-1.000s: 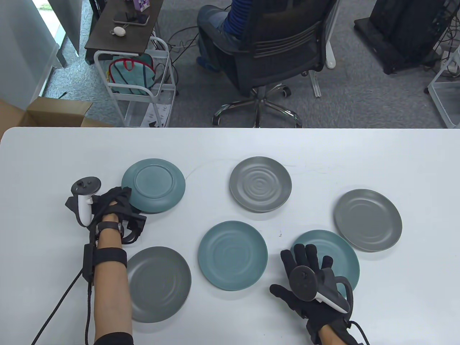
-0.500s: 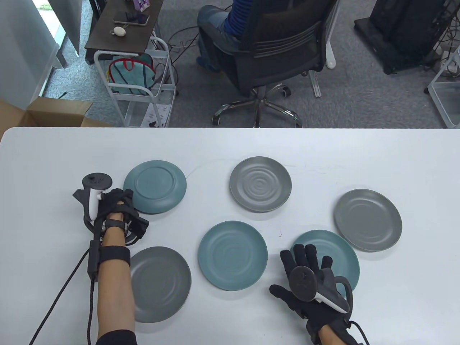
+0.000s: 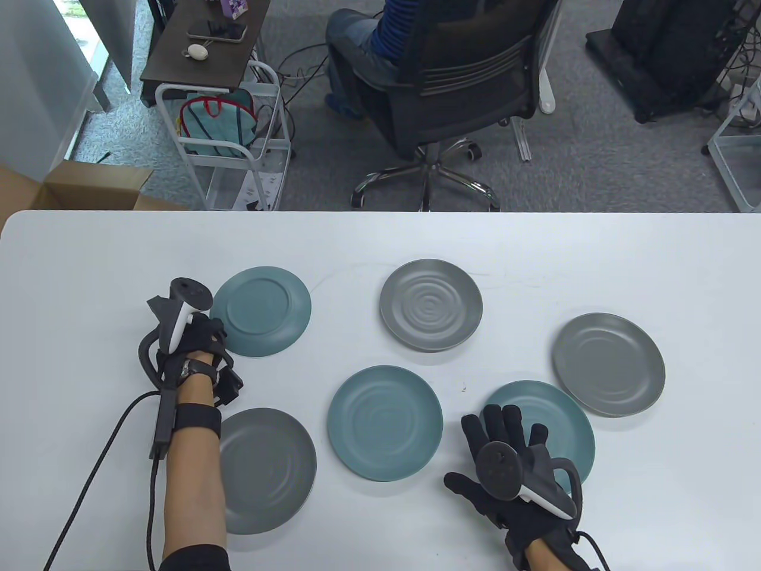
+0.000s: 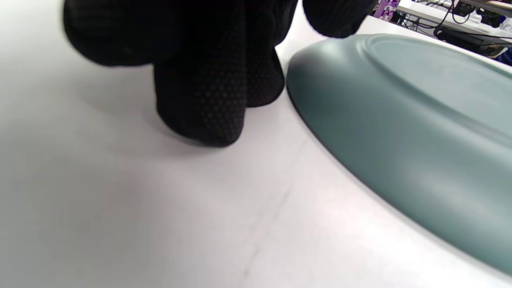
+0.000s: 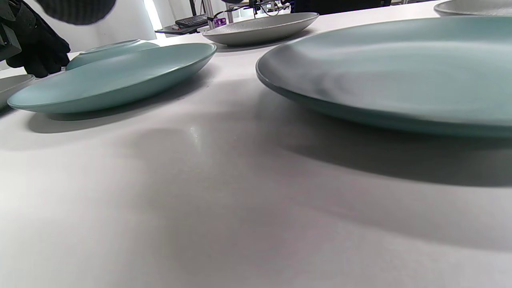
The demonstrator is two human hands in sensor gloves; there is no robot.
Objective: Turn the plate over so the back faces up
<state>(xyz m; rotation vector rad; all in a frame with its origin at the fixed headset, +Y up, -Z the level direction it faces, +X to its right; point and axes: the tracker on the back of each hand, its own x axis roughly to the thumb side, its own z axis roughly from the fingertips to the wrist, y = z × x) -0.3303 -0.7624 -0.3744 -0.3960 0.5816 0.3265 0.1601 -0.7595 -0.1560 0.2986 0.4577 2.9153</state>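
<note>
A teal plate (image 3: 261, 310) lies flat on the white table (image 3: 535, 250) at the left, its back and foot ring facing up. My left hand (image 3: 202, 342) is beside the plate's lower left rim and holds nothing. In the left wrist view its fingertips (image 4: 208, 104) rest on the table just clear of the plate's rim (image 4: 400, 120). My right hand (image 3: 505, 434) lies open with spread fingers over the near left edge of another teal plate (image 3: 553, 416), which is face up.
Face up on the table are a grey rippled plate (image 3: 431, 304), a grey plate (image 3: 607, 364) at the right, a teal plate (image 3: 385, 422) in the middle and a grey plate (image 3: 267, 470) under my left forearm. An office chair (image 3: 452, 77) stands beyond the far edge.
The teal plate at the left has dropped from a tilt to lie flat, back up. My left hand has let go of its rim and turned upright beside it. The right hand has barely moved.
</note>
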